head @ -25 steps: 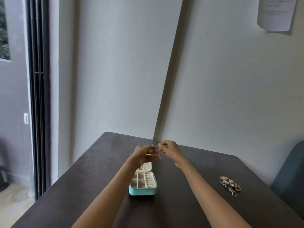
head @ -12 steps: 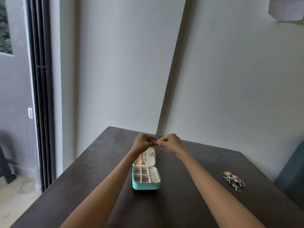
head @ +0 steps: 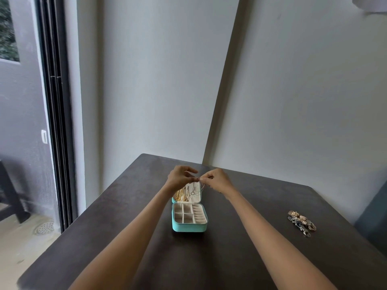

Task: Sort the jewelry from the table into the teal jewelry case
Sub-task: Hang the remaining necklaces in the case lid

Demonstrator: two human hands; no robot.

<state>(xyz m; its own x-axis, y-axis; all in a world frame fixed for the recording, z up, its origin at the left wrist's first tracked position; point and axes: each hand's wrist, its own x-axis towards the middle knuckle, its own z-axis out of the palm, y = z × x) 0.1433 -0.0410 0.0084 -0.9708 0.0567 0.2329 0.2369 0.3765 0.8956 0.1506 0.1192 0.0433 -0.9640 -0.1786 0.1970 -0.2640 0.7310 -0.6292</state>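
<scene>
Two bare hands meet above the raised lid of a small teal jewelry case (head: 189,226) that stands open on a dark brown wooden surface (head: 104,237). The left hand (head: 180,178) and the right hand (head: 217,181) each have fingertips drawn together in a pinching grip on a thin, fine chain necklace (head: 194,188) held between them — its strand hangs in front of the cream lining of the lid, with a small ring pendant low on it. Gold-toned chains (head: 180,194) hang bunched on the left side of the lid's interior. The case's lower tray, cream-lined and split into square compartments and a row of ring rolls, sits nearest the viewer; whether anything lies in those compartments cannot be told. Well apart to the right on the same surface lies a small heap of mixed gold, silver and dark jewelry (head: 301,222) — untouched by either hand. Pale walls rise behind, and a dark-framed sliding door (head: 54,114) stands at left.
</scene>
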